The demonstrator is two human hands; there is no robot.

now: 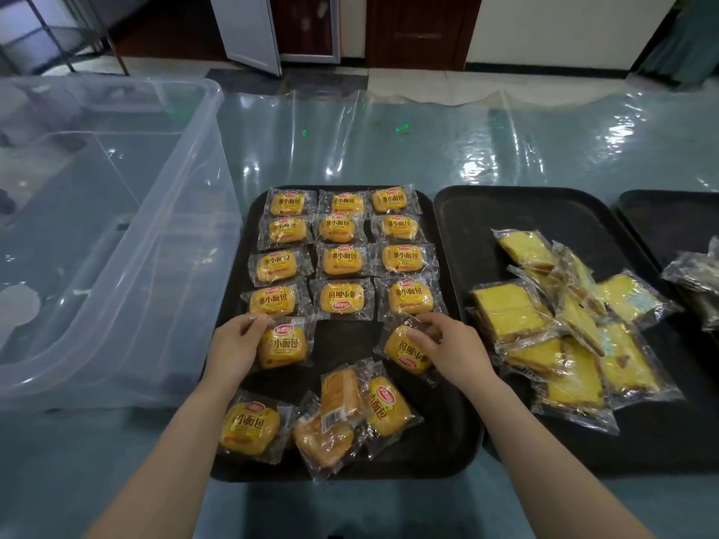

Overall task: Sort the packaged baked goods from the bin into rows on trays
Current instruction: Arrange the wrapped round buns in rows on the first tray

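A black tray (447,433) holds several small yellow bread packets set in three columns. My left hand (233,344) pinches the left edge of a bread packet (286,346) at the front of the left column. My right hand (447,348) grips another bread packet (404,352) at the front of the right column, its label upside down. Loose packets lie near the tray's front: one at the left (249,427), two overlapping face down (330,418), one tilted (389,406). The clear plastic bin (128,243) stands at the left.
A second black tray (544,204) to the right carries a loose heap of wrapped yellow cake slices (564,332). A third tray (669,212) at the far right holds dark wrapped packets (700,278). Wrinkled clear plastic covers the table (428,142).
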